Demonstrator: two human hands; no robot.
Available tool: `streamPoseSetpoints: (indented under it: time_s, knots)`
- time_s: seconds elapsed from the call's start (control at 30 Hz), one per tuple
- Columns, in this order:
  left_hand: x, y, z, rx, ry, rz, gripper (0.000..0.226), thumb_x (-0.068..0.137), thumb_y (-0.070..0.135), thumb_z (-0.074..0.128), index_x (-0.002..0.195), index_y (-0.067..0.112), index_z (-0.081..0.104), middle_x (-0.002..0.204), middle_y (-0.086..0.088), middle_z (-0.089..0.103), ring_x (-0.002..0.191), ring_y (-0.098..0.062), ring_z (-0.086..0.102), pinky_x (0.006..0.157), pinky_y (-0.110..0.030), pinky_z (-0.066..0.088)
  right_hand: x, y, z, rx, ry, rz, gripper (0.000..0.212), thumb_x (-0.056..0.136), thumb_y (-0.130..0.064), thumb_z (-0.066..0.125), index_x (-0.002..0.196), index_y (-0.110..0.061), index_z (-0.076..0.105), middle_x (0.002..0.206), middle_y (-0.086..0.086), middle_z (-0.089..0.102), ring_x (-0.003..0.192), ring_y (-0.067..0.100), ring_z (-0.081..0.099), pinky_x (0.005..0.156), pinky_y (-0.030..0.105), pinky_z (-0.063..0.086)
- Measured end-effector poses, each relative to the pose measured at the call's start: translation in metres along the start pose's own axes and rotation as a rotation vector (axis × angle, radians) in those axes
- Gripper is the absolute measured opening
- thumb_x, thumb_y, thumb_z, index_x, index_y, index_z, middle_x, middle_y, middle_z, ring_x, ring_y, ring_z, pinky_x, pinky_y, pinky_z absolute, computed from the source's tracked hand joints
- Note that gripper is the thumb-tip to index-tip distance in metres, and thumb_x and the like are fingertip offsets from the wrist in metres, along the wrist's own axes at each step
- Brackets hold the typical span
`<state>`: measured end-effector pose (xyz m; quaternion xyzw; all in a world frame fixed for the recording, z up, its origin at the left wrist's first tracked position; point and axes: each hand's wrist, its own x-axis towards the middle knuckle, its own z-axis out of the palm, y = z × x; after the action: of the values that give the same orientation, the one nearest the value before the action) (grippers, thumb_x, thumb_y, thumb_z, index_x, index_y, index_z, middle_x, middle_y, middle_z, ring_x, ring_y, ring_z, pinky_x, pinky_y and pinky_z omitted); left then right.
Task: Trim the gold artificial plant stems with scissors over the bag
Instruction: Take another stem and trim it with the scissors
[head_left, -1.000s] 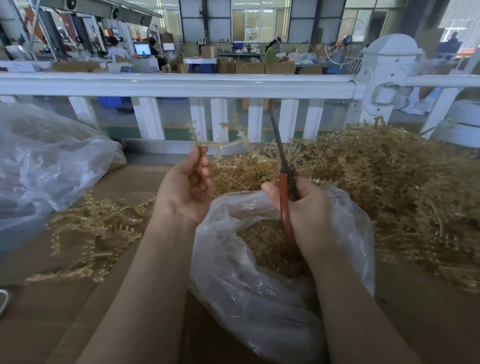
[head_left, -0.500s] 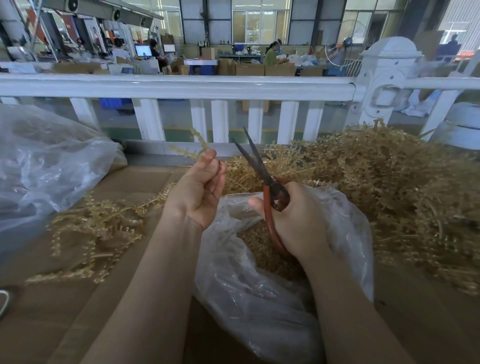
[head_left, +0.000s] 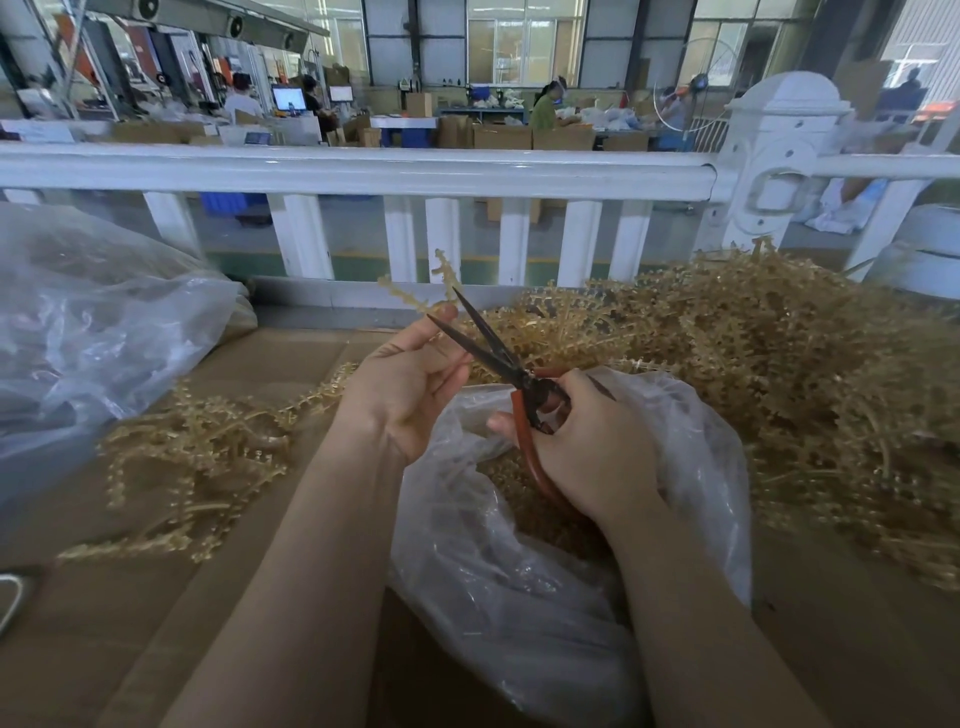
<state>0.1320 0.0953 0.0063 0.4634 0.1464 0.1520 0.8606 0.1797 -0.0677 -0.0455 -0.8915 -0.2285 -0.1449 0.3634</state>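
Scissors (head_left: 496, 358) have swung leftward — right hand (head_left: 587, 447) grips them, left hand (head_left: 410, 384) pinches stem (head_left: 431, 291).

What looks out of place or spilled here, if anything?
Nothing looks spilled or damaged. The left hand holds a gold stem at the open scissors, which the right hand grips over the bag.

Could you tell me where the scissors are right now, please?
In the head view the scissors are centre frame, gripped by the right hand above the bag, blades open beside the left hand.
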Motion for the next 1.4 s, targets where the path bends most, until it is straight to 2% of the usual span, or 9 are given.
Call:
streamPoseSetpoints:
  time_s: [0.23,0.43,0.53,0.8,1.03,1.17,1.23,1.33,1.4]
  knots:
    - [-0.0002,-0.0011,-0.0011,0.142,-0.004,0.012,0.023,0.087,-0.006,0.063,0.089,0.016,0.071,0.077,0.001,0.076,0.071,-0.006,0.073,0.061,-0.017,0.054,-0.0010,0.0016,0.0002,-0.056,0.004,-0.004,0.079,0.057,-0.098,0.037,0.097,-0.032,0.055,0.079,-0.027,0.053,0.068,-0.012,0.045,0.053,0.012,0.032]
    - [-0.0025,-0.0015,0.0010,0.214,0.009,0.090,0.021,0.085,-0.008,0.065,0.089,0.011,0.072,0.080,0.000,0.077,0.073,-0.008,0.073,0.065,-0.016,0.057,-0.0014,0.0043,-0.0005,-0.104,0.028,-0.012,0.067,0.068,-0.090,0.050,0.096,-0.030,0.058,0.078,-0.021,0.059,0.065,-0.009,0.047,0.052,0.014,0.035]
    - [-0.0038,-0.0015,0.0018,0.222,0.010,0.106,0.019,0.084,-0.007,0.066,0.090,0.010,0.072,0.082,-0.002,0.077,0.075,-0.008,0.074,0.068,-0.017,0.058,-0.0019,0.0038,-0.0009,-0.127,0.057,-0.018,0.061,0.070,-0.088,0.053,0.088,-0.030,0.057,0.070,-0.022,0.055,0.061,-0.009,0.046,0.049,0.016,0.032]
    - [-0.0048,-0.0004,0.0024,0.205,-0.006,0.154,0.017,0.082,-0.008,0.067,0.086,0.008,0.071,0.078,-0.003,0.076,0.071,-0.010,0.073,0.058,-0.016,0.053,-0.0039,0.0006,-0.0029,-0.111,0.141,-0.059,0.055,0.070,-0.085,0.056,0.072,-0.030,0.050,0.057,-0.022,0.041,0.053,-0.009,0.037,0.048,0.014,0.023]
    - [-0.0044,-0.0014,0.0024,0.182,-0.006,0.177,0.017,0.082,-0.010,0.067,0.085,0.006,0.071,0.078,-0.005,0.076,0.070,-0.010,0.073,0.060,-0.015,0.053,-0.0025,0.0039,-0.0014,-0.102,0.102,-0.038,0.059,0.072,-0.084,0.059,0.073,-0.024,0.060,0.059,-0.017,0.050,0.056,-0.003,0.045,0.050,0.018,0.034]
    - [-0.0054,0.0011,0.0000,0.207,-0.027,0.184,0.019,0.083,-0.009,0.067,0.081,0.010,0.073,0.079,-0.005,0.077,0.071,-0.010,0.073,0.060,-0.016,0.054,-0.0017,0.0028,-0.0024,-0.097,0.084,-0.042,0.061,0.068,-0.087,0.054,0.078,-0.027,0.062,0.061,-0.020,0.050,0.056,-0.004,0.045,0.049,0.017,0.032]
    - [-0.0057,0.0009,-0.0009,0.252,-0.037,0.187,0.019,0.085,-0.009,0.065,0.086,0.008,0.073,0.080,-0.005,0.077,0.073,-0.011,0.074,0.061,-0.016,0.054,-0.0021,0.0019,-0.0036,-0.103,0.078,-0.050,0.058,0.068,-0.088,0.052,0.075,-0.031,0.056,0.061,-0.021,0.048,0.057,-0.005,0.043,0.050,0.017,0.031]
    - [-0.0059,0.0005,-0.0009,0.325,-0.057,0.183,0.020,0.087,-0.007,0.064,0.086,0.010,0.074,0.082,-0.004,0.078,0.075,-0.010,0.074,0.061,-0.017,0.054,-0.0040,-0.0005,-0.0067,-0.081,0.114,-0.082,0.054,0.068,-0.086,0.053,0.064,-0.035,0.035,0.055,-0.021,0.040,0.052,-0.007,0.036,0.048,0.017,0.024]
    - [-0.0063,0.0007,-0.0007,0.332,-0.063,0.181,0.021,0.087,-0.006,0.064,0.083,0.011,0.075,0.081,-0.003,0.077,0.073,-0.009,0.073,0.059,-0.016,0.053,-0.0052,-0.0015,-0.0075,-0.072,0.129,-0.094,0.056,0.067,-0.087,0.051,0.062,-0.034,0.033,0.053,-0.021,0.037,0.050,-0.008,0.035,0.048,0.016,0.023]
